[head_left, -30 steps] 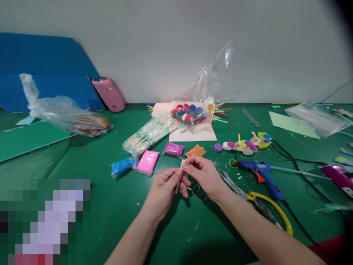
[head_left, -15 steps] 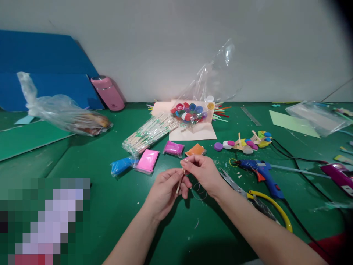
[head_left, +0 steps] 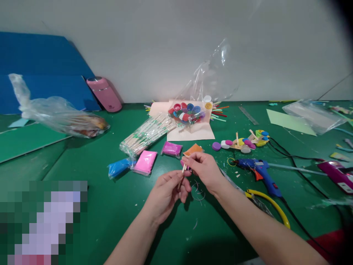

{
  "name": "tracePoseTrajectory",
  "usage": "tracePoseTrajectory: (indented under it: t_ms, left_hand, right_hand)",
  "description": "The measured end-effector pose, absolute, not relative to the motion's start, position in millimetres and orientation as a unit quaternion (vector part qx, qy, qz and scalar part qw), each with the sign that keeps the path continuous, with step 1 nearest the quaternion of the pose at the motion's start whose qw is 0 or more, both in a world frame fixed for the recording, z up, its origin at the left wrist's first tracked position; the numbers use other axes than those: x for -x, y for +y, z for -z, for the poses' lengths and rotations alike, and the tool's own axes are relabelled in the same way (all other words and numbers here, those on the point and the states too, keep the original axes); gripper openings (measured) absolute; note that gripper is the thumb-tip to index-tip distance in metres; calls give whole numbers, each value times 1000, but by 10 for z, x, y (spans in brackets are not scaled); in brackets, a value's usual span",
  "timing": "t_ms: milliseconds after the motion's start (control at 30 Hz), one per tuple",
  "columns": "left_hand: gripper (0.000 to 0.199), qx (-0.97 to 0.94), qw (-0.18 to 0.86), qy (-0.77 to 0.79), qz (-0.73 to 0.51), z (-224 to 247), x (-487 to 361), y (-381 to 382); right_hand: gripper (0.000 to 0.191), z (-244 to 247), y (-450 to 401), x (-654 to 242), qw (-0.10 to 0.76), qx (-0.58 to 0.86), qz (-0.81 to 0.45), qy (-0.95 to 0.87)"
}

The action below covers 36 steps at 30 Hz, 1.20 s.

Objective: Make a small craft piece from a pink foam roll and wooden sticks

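My left hand [head_left: 168, 191] is closed on a thin pale wooden stick [head_left: 184, 168], held tilted between thumb and fingers. At the stick's upper end my right hand [head_left: 202, 167] pinches a small magenta piece [head_left: 182, 162], mostly hidden by the fingertips, so I cannot tell its kind or whether it is joined to the stick. Just beyond the hands lie packets of clay-like material: orange [head_left: 193, 149], purple [head_left: 171, 149], pink [head_left: 145, 162] and blue [head_left: 120, 168]. Below my right hand, thin clear strands [head_left: 198, 192] curl on the green table [head_left: 110, 221].
Right of my hands lie yellow-handled scissors [head_left: 271, 202], a blue glue gun [head_left: 256, 169] with its cable, and a stick-and-cap assembly [head_left: 242, 143]. Behind are bagged wooden sticks [head_left: 147, 134], a bag of bottle caps [head_left: 190, 112] and a pink flask [head_left: 104, 94].
My right fingers have shifted at the stick's top, and the magenta piece shows more clearly. The stick sits slightly higher in my left hand. The whole view has shifted slightly.
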<state>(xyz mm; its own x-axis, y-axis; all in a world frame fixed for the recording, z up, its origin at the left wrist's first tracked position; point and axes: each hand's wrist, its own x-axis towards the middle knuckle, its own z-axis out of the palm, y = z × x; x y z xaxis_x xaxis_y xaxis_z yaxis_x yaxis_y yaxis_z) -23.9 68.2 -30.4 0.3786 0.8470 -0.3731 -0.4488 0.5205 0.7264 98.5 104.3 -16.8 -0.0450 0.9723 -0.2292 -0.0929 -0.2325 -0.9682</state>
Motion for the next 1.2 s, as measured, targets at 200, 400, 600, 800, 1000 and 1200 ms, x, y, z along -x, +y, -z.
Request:
tracePoseTrajectory:
  t_ms: [200,400,600,800,1000,1200]
  left_hand:
    - [22,-288,771,399,-405,304,232,683]
    - [20,-305,761,407,-402,303,230,681]
    - [19,-304,754,417,-406,291,221,691]
    - [18,-302,756,415,-406,297,219,698]
    - [18,-297,765,400,-409,322,232,695]
    - [19,-293,769,398,-406,317,239,693]
  right_hand:
    - [20,173,1068,-996,454,535,-576,-418]
    - [21,175,1064,-999,452,532,-581,-418]
    - [22,184,1064,-992,452,528,-583,-419]
    - [22,187,1068,-988,452,527,-583,-422]
    - [24,191,1081,-975,451,525,-581,-428]
    - [24,192,1092,-965,450,523,-578,-436]
